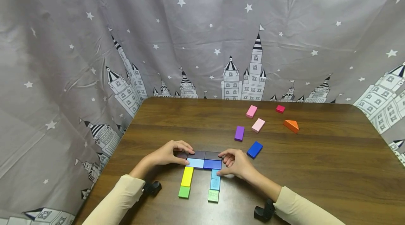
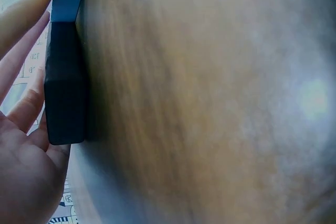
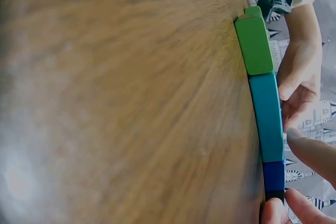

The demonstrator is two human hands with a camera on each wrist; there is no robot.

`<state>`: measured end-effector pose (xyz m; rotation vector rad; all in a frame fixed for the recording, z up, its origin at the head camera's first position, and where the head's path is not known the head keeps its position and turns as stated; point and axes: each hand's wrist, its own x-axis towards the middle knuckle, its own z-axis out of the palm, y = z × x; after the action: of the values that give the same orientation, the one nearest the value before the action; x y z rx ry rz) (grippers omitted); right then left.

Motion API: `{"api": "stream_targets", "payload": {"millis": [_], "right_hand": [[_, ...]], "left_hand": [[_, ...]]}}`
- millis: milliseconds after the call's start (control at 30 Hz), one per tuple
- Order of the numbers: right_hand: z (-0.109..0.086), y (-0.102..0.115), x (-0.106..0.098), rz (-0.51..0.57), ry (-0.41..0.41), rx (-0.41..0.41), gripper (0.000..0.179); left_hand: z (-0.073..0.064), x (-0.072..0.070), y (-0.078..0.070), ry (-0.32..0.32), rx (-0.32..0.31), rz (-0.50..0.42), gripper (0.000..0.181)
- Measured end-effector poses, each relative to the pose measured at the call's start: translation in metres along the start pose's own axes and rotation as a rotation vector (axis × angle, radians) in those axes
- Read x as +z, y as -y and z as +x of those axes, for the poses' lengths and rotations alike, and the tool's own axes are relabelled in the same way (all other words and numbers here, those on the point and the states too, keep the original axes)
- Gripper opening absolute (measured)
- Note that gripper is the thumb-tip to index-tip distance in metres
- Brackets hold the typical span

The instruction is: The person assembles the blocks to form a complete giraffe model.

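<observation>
My left hand [image 1: 169, 153] reaches over the left end of two dark blocks laid end to end, its fingertips at the left dark block [image 1: 197, 155]. Its thumb touches the pale blue block [image 1: 195, 163] below. My right hand [image 1: 238, 163] has its index fingertip at the outer end of the right dark block [image 1: 213, 155]. The right thumb rests at the light blue block [image 1: 215, 181], which runs down from the dark blue block [image 1: 212, 164]. A yellow block [image 1: 187, 176] extends down on the left, with a green block [image 1: 184, 192] at its foot. A light green block [image 1: 213, 195] ends the right column.
Loose on the wooden table [image 1: 319, 168] lie a blue block [image 1: 254, 149], a purple block [image 1: 239, 133], a pink block [image 1: 251, 111], a paler pink block [image 1: 258, 125], a small red block [image 1: 280, 109] and an orange triangle [image 1: 291, 126]. A grey castle-print curtain [image 1: 196, 35] hangs behind.
</observation>
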<state>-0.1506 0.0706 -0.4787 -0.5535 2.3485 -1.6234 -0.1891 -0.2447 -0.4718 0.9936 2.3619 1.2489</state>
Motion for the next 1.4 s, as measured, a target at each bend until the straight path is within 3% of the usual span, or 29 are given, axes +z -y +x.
{"api": "stream_targets", "payload": {"millis": [233,467,700,900,1200,1400], "right_hand": [[-0.003,-0.002,-0.012,0.165,-0.015,-0.010,0.047],[-0.006,-0.003,-0.040,0.229,-0.121,-0.030,0.044],[-0.015,-0.010,-0.070,0.150,-0.236,-0.045,0.041],[-0.024,-0.017,-0.087,0.096,-0.319,0.022,0.040],[-0.029,-0.024,-0.096,-0.068,-0.415,0.174,0.048],[-0.028,-0.029,-0.096,-0.148,-0.421,0.227,0.056]], "left_hand": [[0.001,0.000,0.000,0.002,-0.015,0.004,0.037],[0.002,-0.001,0.001,0.004,-0.012,0.007,0.037],[0.001,-0.001,0.001,0.001,0.002,0.013,0.036],[0.000,0.000,-0.001,0.004,-0.013,-0.001,0.037],[-0.001,0.001,0.001,0.000,-0.026,0.000,0.038],[-0.001,0.001,0.000,0.000,-0.020,0.002,0.038]]}}
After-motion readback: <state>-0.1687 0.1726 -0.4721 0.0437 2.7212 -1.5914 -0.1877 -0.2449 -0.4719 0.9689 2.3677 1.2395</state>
